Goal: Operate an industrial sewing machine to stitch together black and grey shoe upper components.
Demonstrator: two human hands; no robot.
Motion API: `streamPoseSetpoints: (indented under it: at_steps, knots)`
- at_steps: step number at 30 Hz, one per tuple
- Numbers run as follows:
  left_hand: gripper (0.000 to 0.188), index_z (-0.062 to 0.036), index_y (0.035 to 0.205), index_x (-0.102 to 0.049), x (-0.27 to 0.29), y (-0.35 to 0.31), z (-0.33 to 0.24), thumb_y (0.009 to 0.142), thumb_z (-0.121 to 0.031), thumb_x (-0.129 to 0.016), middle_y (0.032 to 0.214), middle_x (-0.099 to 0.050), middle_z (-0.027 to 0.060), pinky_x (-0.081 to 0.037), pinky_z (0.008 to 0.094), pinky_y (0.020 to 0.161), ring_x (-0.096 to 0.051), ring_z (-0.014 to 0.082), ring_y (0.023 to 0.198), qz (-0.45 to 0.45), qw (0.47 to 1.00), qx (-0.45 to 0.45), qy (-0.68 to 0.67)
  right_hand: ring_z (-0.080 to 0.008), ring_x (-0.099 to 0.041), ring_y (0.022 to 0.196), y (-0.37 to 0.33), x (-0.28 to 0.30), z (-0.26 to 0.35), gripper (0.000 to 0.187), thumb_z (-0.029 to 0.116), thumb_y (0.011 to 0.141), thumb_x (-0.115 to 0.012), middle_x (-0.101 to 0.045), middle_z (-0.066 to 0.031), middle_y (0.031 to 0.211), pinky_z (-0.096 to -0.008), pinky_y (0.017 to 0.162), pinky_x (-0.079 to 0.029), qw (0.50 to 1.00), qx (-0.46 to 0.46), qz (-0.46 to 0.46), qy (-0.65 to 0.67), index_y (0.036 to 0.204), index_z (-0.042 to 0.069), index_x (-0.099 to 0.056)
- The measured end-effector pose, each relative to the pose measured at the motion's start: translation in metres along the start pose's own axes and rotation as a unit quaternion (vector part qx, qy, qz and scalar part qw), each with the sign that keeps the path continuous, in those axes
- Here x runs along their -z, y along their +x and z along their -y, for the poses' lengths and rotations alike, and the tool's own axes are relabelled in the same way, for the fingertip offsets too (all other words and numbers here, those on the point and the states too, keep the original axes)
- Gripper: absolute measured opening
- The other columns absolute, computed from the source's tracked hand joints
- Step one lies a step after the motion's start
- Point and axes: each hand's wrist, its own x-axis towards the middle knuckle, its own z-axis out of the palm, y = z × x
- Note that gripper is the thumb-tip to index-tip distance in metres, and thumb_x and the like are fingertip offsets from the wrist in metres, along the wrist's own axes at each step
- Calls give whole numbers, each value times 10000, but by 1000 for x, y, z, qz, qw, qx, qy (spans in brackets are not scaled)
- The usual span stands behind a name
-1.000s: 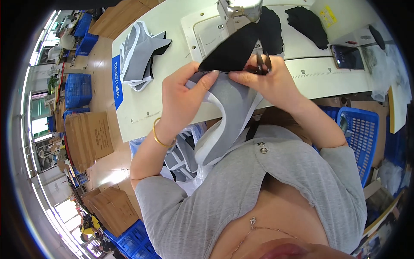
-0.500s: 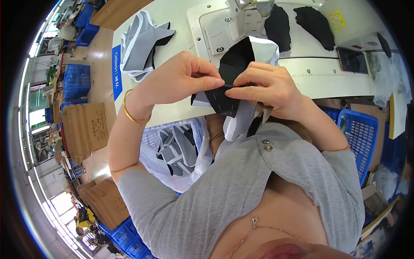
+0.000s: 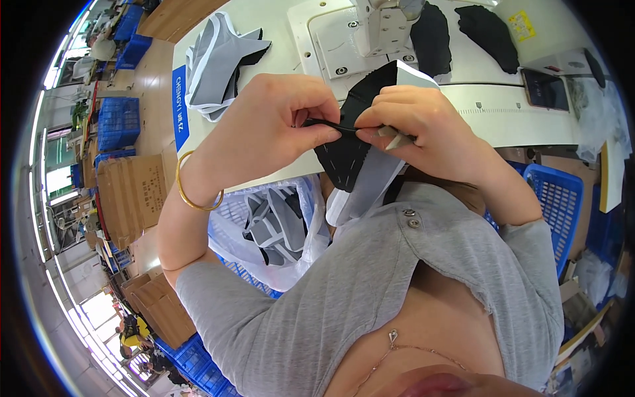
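Observation:
A black fabric piece (image 3: 340,153) with short light stitch marks is pinched at a folded edge between my two hands, above the table's front edge. My left hand (image 3: 291,119) grips the fold with thumb and fingertips. Close beside it, my right hand (image 3: 423,129) pinches the same fold. Tucked in the right hand's fingers is a pale, pointed metal tool (image 3: 397,140), perhaps thread snips; most of it is hidden. Grey fabric with a white edge (image 3: 357,192) hangs below the black piece toward my lap.
A sewing machine (image 3: 383,33) stands beyond my hands. Grey and black cut pieces (image 3: 221,66) lie at the left, black pieces (image 3: 488,36) at the right near a phone (image 3: 546,89). A plastic-lined basket (image 3: 268,271) of pieces sits below; a blue crate (image 3: 552,205) stands at right.
My left fingers have shifted along the fold, and a stretch of it now shows between the hands. The tool has turned in my right hand. The hanging grey fabric has swung left.

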Motion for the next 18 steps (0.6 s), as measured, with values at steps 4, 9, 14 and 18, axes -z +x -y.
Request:
streamPoseSetpoints:
  at_steps: [4, 9, 14, 18]
  knots:
    - [92, -23, 801, -679, 7, 6, 5, 784, -41, -767, 729, -629, -1, -424, 231, 619, -545, 72, 667, 15, 991, 100, -87, -278, -634, 760, -4, 0, 4, 197, 59, 743, -734, -644, -94, 804, -365, 650, -497, 998, 14, -55, -33, 929, 42, -671]
    - [82, -28, 854, -698, 3, 16, 21, 809, -53, -763, 802, -657, -6, -442, 216, 683, -566, 60, 755, -65, 973, 75, -207, -249, -632, 677, -15, -5, 13, 161, 92, 785, -745, -654, -99, 775, -328, 591, -486, 987, -79, -142, 7, 918, 25, -684]
    - [103, -18, 900, -707, 5, 38, 22, 820, -59, -757, 855, -671, 4, -452, 215, 743, -580, 66, 823, -72, 974, 47, -209, -237, -624, 586, -17, 2, 15, 155, 125, 819, -748, -659, -111, 715, -309, 541, -473, 971, -139, -189, 34, 903, 4, -698]
    - [126, -14, 940, -713, 14, 57, 26, 831, -68, -748, 879, -679, 8, -462, 215, 762, -588, 75, 823, -55, 971, 19, -233, -145, -588, 547, -9, 15, 13, 158, 130, 830, -728, -638, -105, 641, -286, 515, -441, 962, -194, -180, 65, 895, -12, -703]
